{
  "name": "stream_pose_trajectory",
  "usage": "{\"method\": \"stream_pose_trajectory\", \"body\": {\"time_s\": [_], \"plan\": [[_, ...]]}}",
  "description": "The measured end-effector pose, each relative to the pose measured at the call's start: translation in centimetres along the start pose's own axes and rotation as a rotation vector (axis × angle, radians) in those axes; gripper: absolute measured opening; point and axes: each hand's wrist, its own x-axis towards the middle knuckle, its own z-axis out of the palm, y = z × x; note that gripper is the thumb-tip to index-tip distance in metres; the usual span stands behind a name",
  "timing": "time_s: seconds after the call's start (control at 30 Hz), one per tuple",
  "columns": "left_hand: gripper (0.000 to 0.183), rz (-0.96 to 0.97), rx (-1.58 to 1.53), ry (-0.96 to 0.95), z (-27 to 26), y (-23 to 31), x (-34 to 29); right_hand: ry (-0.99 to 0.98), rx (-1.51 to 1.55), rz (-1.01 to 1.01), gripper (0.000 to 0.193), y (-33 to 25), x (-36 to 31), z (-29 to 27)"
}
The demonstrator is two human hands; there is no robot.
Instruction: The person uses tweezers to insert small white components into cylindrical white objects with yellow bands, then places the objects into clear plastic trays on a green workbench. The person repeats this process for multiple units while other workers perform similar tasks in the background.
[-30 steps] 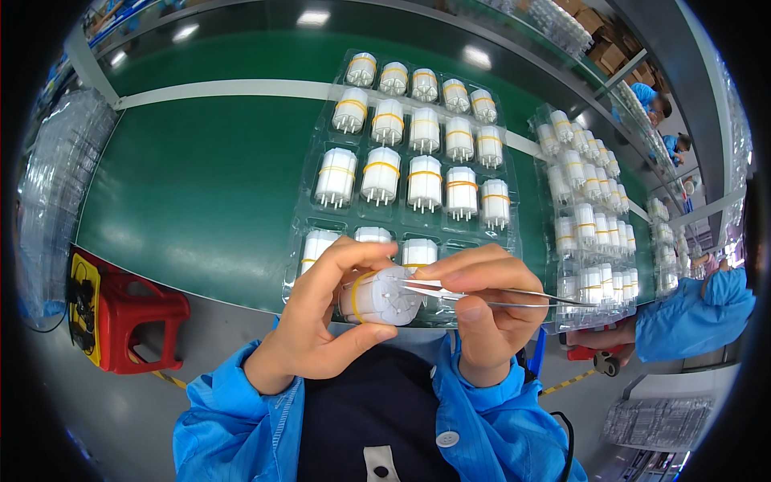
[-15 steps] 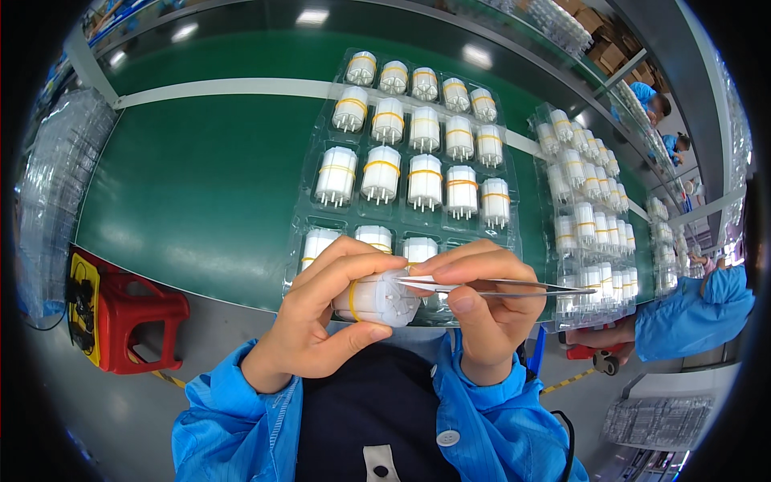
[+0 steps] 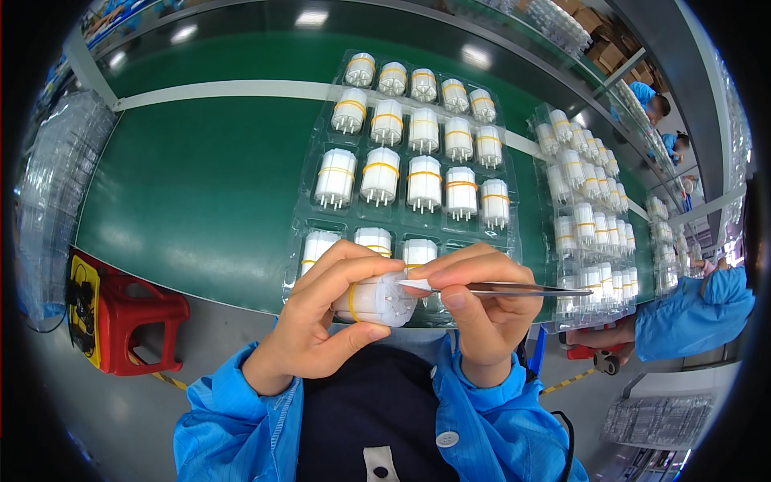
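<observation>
My left hand [image 3: 317, 313] is wrapped round a white cylindrical plug-like part [image 3: 377, 300] with a yellow rubber band about it, its end turned to the right. In my right hand [image 3: 486, 309] are metal tweezers [image 3: 514, 287], pinched between thumb and fingers. Their pale tips reach the end face of the white part; whether they grip anything there is too small to tell. Just beyond my hands lies a clear plastic tray [image 3: 303, 221] with rows of similar white banded parts [image 3: 424, 181], most with metal pins pointing toward me.
More filled trays [image 3: 590, 209] stand to the right along the green table [image 3: 193, 177]. Stacked clear trays [image 3: 64, 185] are at the far left. A red stool [image 3: 144, 321] stands below the table's left edge. A co-worker's blue sleeve [image 3: 695, 313] shows at the right.
The tweezers' arms have come closer together in my right hand, their tips still at the part's end. My left hand and the white part stay almost in place.
</observation>
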Motion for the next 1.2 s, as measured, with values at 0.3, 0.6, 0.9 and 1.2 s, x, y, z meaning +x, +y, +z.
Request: {"method": "stream_pose_trajectory", "body": {"time_s": [0.3, 0.6, 0.9, 1.2], "plan": [[0.052, 0.043, 0.214, 0.025, 0.1, -0.4, -0.1, -0.193, -0.283, -0.046, 0.012, -1.3, 1.6, -0.3], [0.058, 0.087, 0.523, 0.171, 1.0, 0.7, 1.2, 0.01, -0.034, -0.044, 0.016, -0.2, -0.4, 0.4], [0.062, -0.035, 0.359, 0.079, 0.7, 0.4, 0.5, 0.132, 0.159, -0.007, 0.02, -1.2, -0.5, -1.2], [0.063, 0.119, 0.449, 0.122, 1.2, 0.2, 0.5, 0.107, 0.14, -0.003, 0.017, 0.2, -1.1, 0.8]]}}
